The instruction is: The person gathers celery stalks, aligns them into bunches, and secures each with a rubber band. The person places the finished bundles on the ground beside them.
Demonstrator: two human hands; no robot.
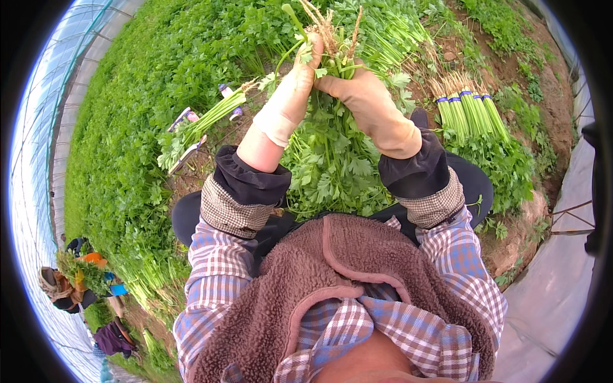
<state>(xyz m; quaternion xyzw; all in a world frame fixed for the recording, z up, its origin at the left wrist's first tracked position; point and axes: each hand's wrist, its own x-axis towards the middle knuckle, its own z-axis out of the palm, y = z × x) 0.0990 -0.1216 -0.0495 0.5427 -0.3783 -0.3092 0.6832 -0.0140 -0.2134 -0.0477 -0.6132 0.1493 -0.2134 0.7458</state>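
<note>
Both my hands wear thin pale gloves. My left hand (299,86) is raised against the root end of a leafy celery bunch (335,134), beside a bent loose stalk. My right hand (368,100) grips the same bunch just below its brownish roots, thumb across the stems. The bunch hangs roots up, its leaves spreading down between my knees. Further right lie celery bundles (467,110) bound with blue-purple bands, roots away from me. To the left, a small group of celery stalks (215,115) rests over wrapped, purple-patterned items.
Dense celery plants (167,57) grow on the left. Cut stalks (392,33) lie ahead on the soil. A person (72,282) holding greens is at the far lower left, near a dark purple cloth item (115,337). Plastic sheeting (546,297) borders the right.
</note>
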